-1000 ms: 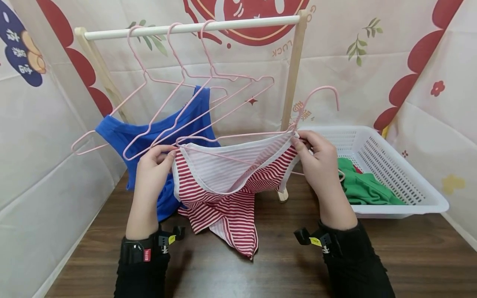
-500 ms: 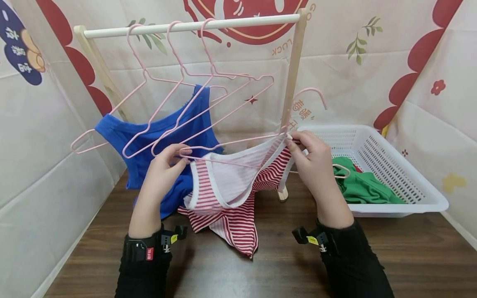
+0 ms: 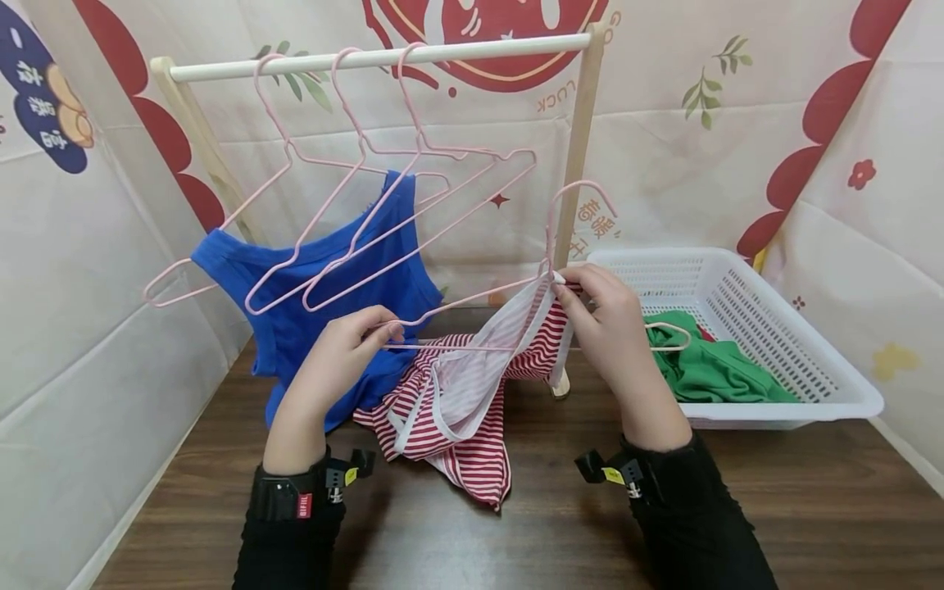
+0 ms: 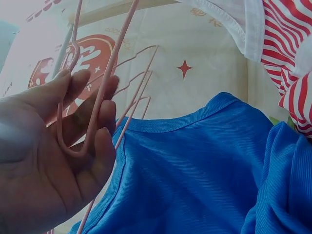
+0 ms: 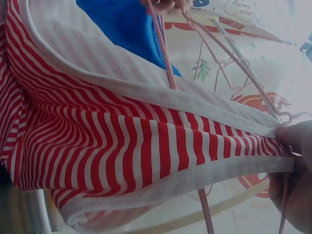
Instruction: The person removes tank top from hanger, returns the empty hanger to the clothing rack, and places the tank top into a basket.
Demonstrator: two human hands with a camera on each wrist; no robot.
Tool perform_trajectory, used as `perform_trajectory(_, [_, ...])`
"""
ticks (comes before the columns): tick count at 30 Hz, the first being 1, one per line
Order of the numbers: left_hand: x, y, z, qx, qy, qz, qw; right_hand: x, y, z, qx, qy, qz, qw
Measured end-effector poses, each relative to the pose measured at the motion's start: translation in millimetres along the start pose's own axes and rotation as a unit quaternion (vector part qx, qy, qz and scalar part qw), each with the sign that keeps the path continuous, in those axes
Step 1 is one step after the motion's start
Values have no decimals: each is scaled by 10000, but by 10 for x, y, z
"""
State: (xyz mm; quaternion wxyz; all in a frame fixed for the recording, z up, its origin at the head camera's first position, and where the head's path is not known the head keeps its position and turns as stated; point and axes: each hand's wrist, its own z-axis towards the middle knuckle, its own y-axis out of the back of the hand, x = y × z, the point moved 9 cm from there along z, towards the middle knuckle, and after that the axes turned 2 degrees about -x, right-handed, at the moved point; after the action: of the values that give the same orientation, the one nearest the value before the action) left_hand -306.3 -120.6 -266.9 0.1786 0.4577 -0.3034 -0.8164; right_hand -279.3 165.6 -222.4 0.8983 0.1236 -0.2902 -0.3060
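Note:
A loose pink hanger [image 3: 550, 221] is held low in front of the rack, its hook standing up. My left hand [image 3: 347, 352] grips its left end, thumb and fingers around the looped wire [image 4: 73, 153] in the left wrist view. The red-and-white striped tank top [image 3: 542, 348] is off that end, its left strap drooping toward the table. At the other side my right hand [image 3: 608, 319] pinches the top's right strap [image 5: 258, 144] beside the hanger's neck. The hanger's right arm passes through that strap and sticks out over the basket.
Behind, a rack with a white rail [image 3: 501, 49] bears several pink hangers; a blue tank top [image 3: 288, 340] hangs on one. At right stands a white basket [image 3: 774, 412] holding green clothing [image 3: 730, 373]. The table [image 3: 546, 533] is dark wood.
My left hand has let go of the striped top's left strap and taken the hanger's end, moving right and down. That strap has dropped. The right hand has shifted slightly left with the hanger.

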Motion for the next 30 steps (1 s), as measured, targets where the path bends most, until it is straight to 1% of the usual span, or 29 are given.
perform_trajectory(2, [-17, -4, 5, -49, -101, 130, 9999, -19, -7, -7, 64, -84, -8, 9999])
perform_trajectory(4, [-45, 16, -1, -167, -188, 259, 9993, -40, -17, -13, 133, -164, -29, 9998])
perform_trajectory(7, [-93, 70, -19, -416, -366, 431, 9975, -56, -29, -11, 244, -233, -59, 9994])
perform_trajectory(11, [-169, 165, -57, -798, -667, 626, 9926, -44, -30, 16, 355, -202, -83, 9991])
perform_trajectory(14, [-202, 235, -88, -1045, -822, 639, 9891, -26, -27, 40, 430, -138, -118, 9989])
perform_trajectory(18, [-211, 306, -130, -1248, -884, 500, 9870, -24, -20, 47, 544, -120, -198, 9982])
perform_trajectory(22, [-179, 371, -166, -1430, -868, 158, 9858, -61, -4, 30, 661, -244, -275, 9971])
perform_trajectory(27, [-129, 481, -219, -1775, -812, -325, 9802, -104, 10, 20, 733, -295, -346, 9963])
perform_trajectory(30, [-118, 543, -252, -1939, -764, -429, 9771, -126, 12, 23, 770, -295, -389, 9958])
